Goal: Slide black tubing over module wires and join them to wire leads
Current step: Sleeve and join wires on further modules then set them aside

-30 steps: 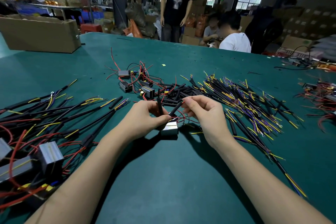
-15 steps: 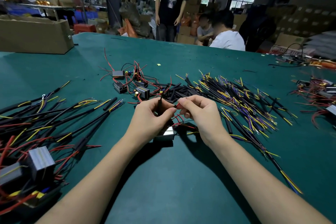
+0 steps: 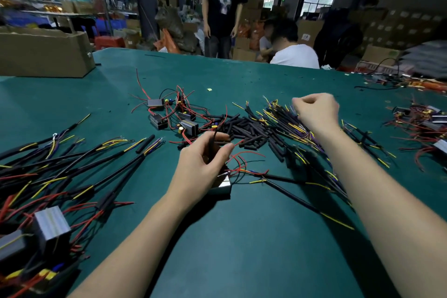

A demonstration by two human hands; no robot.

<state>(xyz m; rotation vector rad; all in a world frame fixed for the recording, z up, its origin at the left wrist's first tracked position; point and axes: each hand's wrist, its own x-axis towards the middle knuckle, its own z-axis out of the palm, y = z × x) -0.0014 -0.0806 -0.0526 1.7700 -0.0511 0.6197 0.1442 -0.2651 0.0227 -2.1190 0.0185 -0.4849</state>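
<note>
One piece of black tubing (image 3: 212,144) sits on the module wires (image 3: 242,164), pinched upright in the left hand (image 3: 202,164) above the module (image 3: 223,185); joining to a lead looks undone. Far right, the right hand (image 3: 315,112) hovers curled over the wire leads (image 3: 285,121); whether it pinches one, I cannot tell.

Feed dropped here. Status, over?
Left hand pinching black tubing above module. Right hand curled over wire leads. Nothing blocking.
</note>
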